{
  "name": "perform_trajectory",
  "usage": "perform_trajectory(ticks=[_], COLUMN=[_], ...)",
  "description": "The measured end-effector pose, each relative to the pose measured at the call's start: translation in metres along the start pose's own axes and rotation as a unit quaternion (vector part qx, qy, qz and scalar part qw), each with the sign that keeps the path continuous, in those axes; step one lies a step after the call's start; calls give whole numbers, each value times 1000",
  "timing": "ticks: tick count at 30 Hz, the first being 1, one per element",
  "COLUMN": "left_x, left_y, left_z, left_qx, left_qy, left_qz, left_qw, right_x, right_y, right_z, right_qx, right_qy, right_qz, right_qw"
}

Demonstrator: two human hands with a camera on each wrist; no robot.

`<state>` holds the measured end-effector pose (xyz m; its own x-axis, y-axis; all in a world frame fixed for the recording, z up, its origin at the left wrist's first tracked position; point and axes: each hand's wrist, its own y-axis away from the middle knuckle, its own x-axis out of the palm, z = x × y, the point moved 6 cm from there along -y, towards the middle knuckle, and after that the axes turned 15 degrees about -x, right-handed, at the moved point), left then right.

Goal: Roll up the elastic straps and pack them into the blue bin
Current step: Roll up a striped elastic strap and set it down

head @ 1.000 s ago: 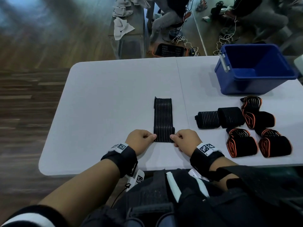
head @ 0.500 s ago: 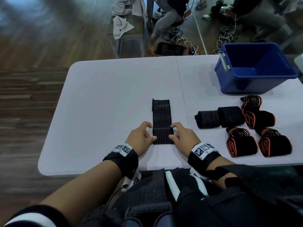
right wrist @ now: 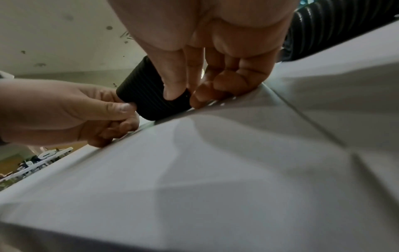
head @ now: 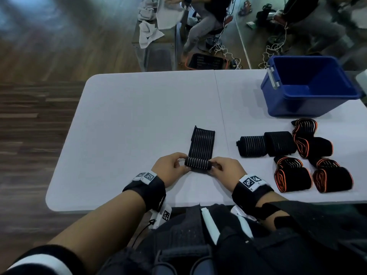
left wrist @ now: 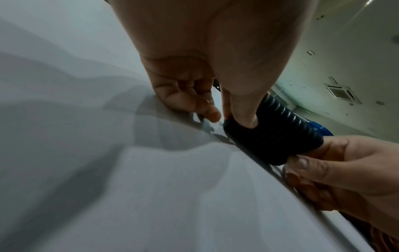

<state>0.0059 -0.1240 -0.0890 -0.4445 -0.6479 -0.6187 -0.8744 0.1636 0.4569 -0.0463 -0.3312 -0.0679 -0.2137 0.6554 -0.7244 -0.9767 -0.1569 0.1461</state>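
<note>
A black striped elastic strap (head: 201,143) lies on the white table (head: 127,124), its near end wound into a short roll (head: 197,163). My left hand (head: 170,168) pinches the roll's left end, thumb on the fabric, as the left wrist view shows on the roll (left wrist: 270,136). My right hand (head: 225,170) pinches the right end; the right wrist view shows its thumb pressed into the roll (right wrist: 149,98). The flat remainder of the strap stretches away from me. The blue bin (head: 309,86) stands empty at the far right of the table.
Several rolled straps lie right of my hands: two black ones (head: 266,143) and orange-edged ones (head: 313,167) nearer the table's right edge. Beyond the table a seated person (head: 206,20), cloths and cables sit on the floor.
Both hands have turned the strap's near end over into a roll and moved it away from me. The flat part has grown shorter.
</note>
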Motion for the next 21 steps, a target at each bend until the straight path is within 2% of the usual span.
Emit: perform_trajectory(ticks=[4, 13, 17, 21], left_x=[0, 4, 4, 1], left_y=[-1, 0, 2, 6], left_z=[3, 0, -4, -6], left_qx=[-23, -78, -70, -74], left_qy=[14, -27, -55, -12], left_qz=[10, 1, -5, -30], left_qw=[1000, 997, 996, 997], right_x=[-1, -2, -1, -1], right_y=[0, 0, 0, 1], right_z=[-1, -11, -5, 3], right_qx=[22, 84, 97, 120], right_qy=[1, -1, 7, -9], right_qz=[7, -19, -28, -42], right_qw=[1000, 996, 995, 992])
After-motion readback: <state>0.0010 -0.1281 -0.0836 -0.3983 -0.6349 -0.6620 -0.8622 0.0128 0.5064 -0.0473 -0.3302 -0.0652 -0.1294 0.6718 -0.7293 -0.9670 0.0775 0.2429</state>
